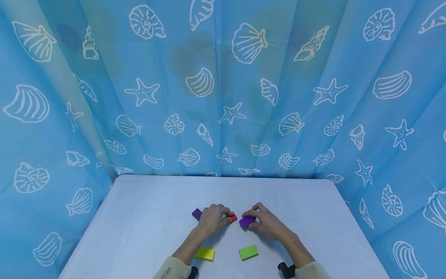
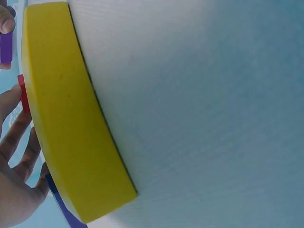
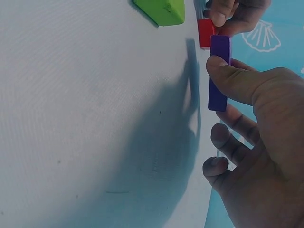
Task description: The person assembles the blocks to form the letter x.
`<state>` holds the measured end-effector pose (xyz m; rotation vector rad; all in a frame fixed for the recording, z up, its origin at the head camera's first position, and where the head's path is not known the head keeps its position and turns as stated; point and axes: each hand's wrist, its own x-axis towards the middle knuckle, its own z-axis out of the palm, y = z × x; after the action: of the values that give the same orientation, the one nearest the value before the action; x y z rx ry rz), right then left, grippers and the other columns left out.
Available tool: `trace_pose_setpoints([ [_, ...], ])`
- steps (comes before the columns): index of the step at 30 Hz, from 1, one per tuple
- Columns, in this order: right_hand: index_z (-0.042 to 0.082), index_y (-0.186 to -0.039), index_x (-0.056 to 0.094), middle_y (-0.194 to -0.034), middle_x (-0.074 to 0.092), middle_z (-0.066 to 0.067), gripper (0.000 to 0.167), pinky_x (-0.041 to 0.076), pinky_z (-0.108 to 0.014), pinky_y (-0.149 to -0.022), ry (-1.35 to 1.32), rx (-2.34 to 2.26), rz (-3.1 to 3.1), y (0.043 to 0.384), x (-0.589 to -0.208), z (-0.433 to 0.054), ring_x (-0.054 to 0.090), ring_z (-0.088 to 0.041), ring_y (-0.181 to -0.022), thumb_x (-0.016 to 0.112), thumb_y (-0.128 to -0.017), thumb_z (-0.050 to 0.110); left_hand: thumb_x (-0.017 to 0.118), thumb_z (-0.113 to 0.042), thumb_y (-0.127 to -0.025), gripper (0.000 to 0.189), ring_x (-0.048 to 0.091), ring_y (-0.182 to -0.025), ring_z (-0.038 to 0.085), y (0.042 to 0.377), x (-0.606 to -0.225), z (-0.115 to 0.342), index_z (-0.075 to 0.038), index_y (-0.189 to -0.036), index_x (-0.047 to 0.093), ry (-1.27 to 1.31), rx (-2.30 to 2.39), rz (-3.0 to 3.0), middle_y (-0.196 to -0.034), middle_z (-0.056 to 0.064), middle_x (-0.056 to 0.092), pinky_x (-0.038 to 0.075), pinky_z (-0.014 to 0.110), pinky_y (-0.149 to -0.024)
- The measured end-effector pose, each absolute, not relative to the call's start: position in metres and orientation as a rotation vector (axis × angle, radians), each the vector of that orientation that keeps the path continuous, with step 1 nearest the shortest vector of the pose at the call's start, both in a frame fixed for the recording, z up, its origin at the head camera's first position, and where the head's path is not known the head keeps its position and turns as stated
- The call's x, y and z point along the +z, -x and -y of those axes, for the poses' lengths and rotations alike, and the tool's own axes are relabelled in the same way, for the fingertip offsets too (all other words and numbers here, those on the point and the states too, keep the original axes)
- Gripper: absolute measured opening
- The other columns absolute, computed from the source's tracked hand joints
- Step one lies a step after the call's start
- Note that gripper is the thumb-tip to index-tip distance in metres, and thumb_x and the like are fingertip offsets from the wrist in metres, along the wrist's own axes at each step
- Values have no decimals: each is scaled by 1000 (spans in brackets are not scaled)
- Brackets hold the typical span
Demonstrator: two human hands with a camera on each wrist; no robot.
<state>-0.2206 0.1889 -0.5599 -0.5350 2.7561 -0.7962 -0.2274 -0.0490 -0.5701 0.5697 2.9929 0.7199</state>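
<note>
My left hand (image 1: 211,220) pinches a red block (image 1: 234,217) between thumb and fingers near the middle of the white table; much of the block is covered by the hand. To its right, my right hand (image 1: 267,224) grips a flat purple block (image 1: 246,222) by its edges. In the right wrist view, that purple block (image 3: 219,76) stands on end between thumb and fingers, overlapping the red block (image 3: 205,34) behind it. A second purple block (image 1: 196,214) lies at the left side of my left hand, partly hidden by it.
A yellow block (image 1: 206,254) lies close beside my left forearm and fills much of the left wrist view. Between the forearms is a light green block (image 1: 249,252). A blue curtain (image 1: 223,97) with white shells hangs around the table (image 1: 146,224).
</note>
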Motion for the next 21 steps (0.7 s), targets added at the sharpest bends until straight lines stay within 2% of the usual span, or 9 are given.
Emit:
trace_pose_setpoints([
  [21, 31, -126, 68, -116, 48, 2, 37, 52, -44, -94, 563, -806, -2783, 222, -559, -187, 56, -18, -105, 74, -92, 19, 75, -31, -92, 20, 59, -99, 18, 226, -570, 48, -27, -111, 77, -538, 720, -2993, -106, -8, 71, 48, 45, -91],
])
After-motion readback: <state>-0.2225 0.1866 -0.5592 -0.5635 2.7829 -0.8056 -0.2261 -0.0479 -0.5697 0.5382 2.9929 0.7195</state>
